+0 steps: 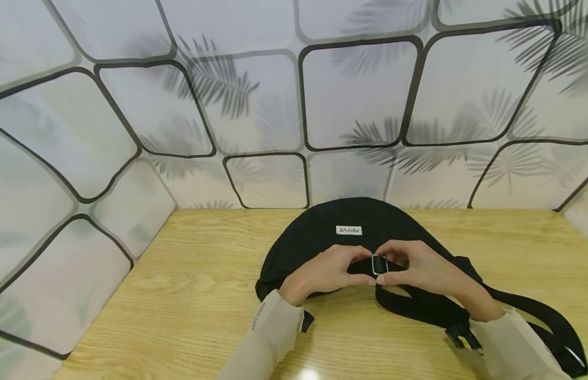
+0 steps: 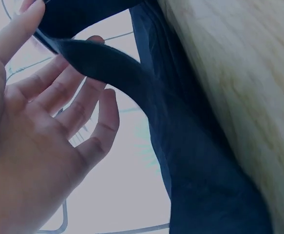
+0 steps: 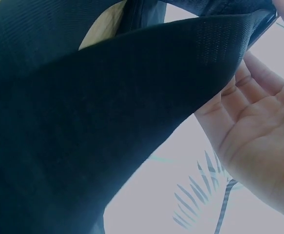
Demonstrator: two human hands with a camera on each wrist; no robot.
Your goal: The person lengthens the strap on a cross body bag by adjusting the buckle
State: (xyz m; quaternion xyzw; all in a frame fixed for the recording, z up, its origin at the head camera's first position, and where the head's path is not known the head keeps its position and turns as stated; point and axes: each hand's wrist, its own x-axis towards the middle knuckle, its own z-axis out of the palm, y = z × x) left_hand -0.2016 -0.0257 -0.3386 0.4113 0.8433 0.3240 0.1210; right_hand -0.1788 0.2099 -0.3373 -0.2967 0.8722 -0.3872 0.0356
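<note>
The left hand (image 1: 322, 269) and right hand (image 1: 424, 269) pinch the strap (image 1: 414, 309) at its metal buckle (image 1: 379, 265), where an uneven tug could twist the webbing or make it slip. The black bag (image 1: 298, 253) lies on the table (image 1: 189, 295), long axis left to right, curved edge facing the patterned backdrop (image 1: 350, 100).

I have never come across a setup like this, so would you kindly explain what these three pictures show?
There is no machine: a person's bare left hand and right hand do the work. The widest picture comes from a camera worn on the head, looking forward and down. The other two come from cameras on the wrists, so things look large there. On the wood-grained table lies a black bag with a white label. Both hands hold its black strap at a metal buckle.
</note>
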